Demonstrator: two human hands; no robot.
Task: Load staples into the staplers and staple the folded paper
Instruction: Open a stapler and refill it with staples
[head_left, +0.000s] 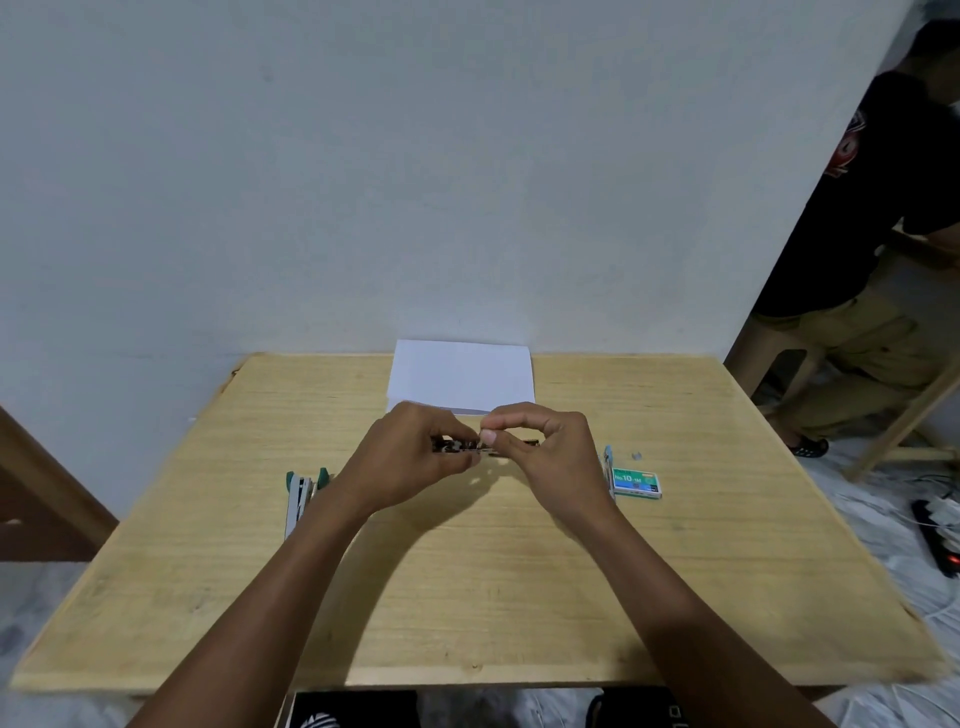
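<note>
Over table (467, 571), both hands pinch dark stapler (457, 445).

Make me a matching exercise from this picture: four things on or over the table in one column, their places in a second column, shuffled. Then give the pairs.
Things:
1. folded paper
2. staple box
3. green stapler
4. dark stapler

Places:
A. held between the left hand and right hand
B. far edge of the table, by the wall
C. beside the left forearm
D. right of the right hand

Pairs: 1-B, 2-D, 3-C, 4-A
</note>
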